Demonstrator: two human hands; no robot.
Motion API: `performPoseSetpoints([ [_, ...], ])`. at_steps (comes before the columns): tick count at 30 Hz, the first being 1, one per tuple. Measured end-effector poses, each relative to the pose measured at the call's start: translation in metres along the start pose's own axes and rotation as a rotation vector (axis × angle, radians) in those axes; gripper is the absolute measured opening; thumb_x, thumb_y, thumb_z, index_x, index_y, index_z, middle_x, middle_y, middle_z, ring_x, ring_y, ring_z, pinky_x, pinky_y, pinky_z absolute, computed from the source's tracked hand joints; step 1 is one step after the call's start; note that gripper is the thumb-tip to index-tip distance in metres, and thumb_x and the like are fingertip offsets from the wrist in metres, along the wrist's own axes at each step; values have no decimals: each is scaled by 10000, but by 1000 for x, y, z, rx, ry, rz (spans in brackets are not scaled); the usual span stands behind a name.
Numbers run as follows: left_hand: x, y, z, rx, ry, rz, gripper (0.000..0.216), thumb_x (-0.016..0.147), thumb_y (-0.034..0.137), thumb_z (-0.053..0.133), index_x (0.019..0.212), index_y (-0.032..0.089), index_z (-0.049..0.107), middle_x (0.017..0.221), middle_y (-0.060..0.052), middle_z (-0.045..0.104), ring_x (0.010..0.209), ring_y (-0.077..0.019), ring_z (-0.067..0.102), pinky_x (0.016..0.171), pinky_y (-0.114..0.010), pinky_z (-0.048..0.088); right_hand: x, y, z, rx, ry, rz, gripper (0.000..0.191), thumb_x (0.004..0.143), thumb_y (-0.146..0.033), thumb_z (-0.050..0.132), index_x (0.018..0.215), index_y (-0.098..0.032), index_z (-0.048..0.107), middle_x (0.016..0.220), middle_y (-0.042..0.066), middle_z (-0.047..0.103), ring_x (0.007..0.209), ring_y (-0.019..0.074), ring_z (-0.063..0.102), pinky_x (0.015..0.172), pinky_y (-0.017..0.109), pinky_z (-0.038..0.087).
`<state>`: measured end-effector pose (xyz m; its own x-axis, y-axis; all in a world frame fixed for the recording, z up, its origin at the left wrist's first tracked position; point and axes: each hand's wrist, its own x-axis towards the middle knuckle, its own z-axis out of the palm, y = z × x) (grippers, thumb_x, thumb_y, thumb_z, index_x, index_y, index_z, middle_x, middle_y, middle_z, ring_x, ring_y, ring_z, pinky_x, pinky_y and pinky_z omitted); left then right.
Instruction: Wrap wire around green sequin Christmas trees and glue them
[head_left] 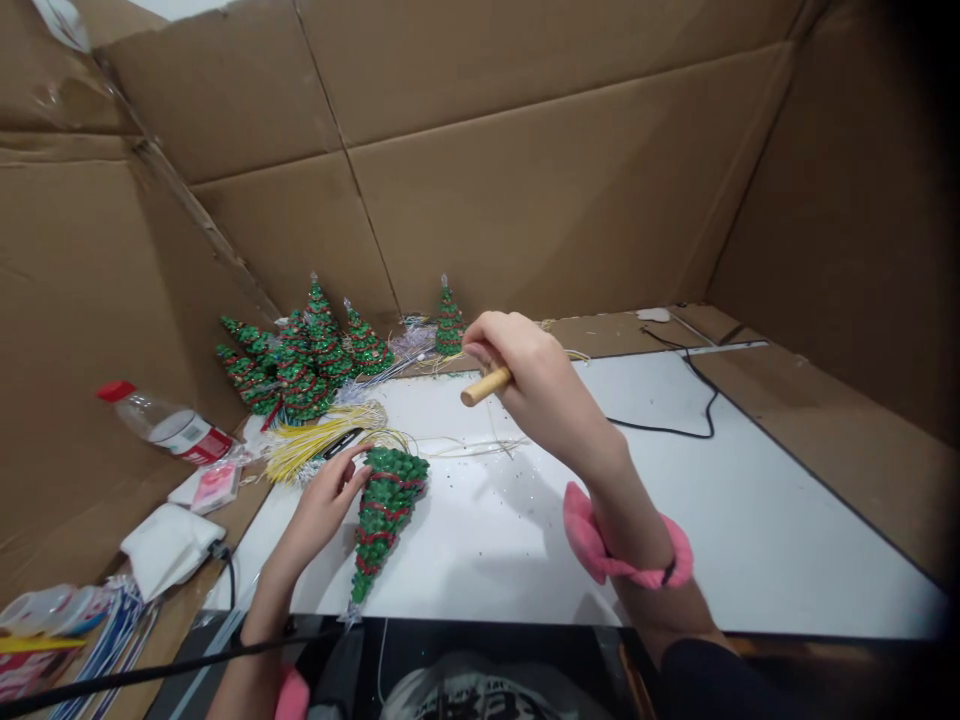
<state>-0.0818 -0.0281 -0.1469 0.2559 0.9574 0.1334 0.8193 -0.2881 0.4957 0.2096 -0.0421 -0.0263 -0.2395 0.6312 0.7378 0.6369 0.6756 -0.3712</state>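
A miniature Christmas tree [384, 510], green with red garland and glitter, lies on its side on the white board, its clear tip toward me and its base away. My left hand [330, 500] grips the tree at the left of its base end, with thumb and fingers against it. Raised over the board beyond the tree, my right hand [525, 370] is closed around a round wooden handle [486, 386]. The far end of that wooden tool is hidden by the hand. Thin loose wires [465, 447] run from near the tree's base across the board.
More decorated trees [304, 365] crowd the back left, and one tree [449, 320] stands apart at the back. A yellow and white wire bundle [322, 440], a red-capped bottle [176, 425] and a white adapter [172, 545] are left. Black cable [675, 432] crosses the right. Cardboard walls [570, 190] surround the board.
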Motion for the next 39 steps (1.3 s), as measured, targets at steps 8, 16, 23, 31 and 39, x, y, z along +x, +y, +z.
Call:
performPoseSetpoints([
  [8, 2, 7, -4, 186, 65, -38, 329, 862, 502, 380, 952, 208, 496, 758, -17, 525, 727, -201, 511, 653, -290, 360, 0, 2, 5, 21, -58, 134, 138, 894, -192, 457, 763, -190, 500, 733, -5, 576, 624, 110, 454, 574, 244, 273],
  [16, -32, 39, 15, 109, -22, -217, 389, 858, 517, 380, 626, 207, 350, 536, 46, 418, 539, -142, 426, 548, -247, 248, -30, -8, 30, 67, -469, 305, 140, 724, -48, 534, 752, -179, 577, 679, -19, 592, 597, 101, 470, 542, 214, 243],
  [23, -51, 47, 41, -249, 4, -316, 374, 841, 554, 402, 686, 216, 368, 535, 68, 387, 542, -131, 402, 571, -236, 288, -78, 3, 81, 235, -511, 520, 133, 710, -68, 502, 720, -172, 584, 662, -2, 605, 615, 118, 505, 552, 207, 287],
  [31, -50, 32, 47, -544, -17, -306, 346, 800, 539, 478, 915, 213, 481, 668, 44, 484, 612, -146, 453, 601, -248, 333, -85, 9, 108, 200, -515, 604, 85, 733, -159, 501, 711, -176, 581, 665, 1, 593, 625, 129, 497, 555, 216, 295],
  [39, -41, 26, 48, -670, -128, -293, 341, 806, 532, 465, 825, 192, 493, 651, 50, 398, 622, -135, 418, 602, -251, 328, -79, 4, 107, 119, -572, 589, 90, 722, -145, 496, 706, -191, 572, 662, -8, 593, 623, 128, 492, 563, 217, 288],
])
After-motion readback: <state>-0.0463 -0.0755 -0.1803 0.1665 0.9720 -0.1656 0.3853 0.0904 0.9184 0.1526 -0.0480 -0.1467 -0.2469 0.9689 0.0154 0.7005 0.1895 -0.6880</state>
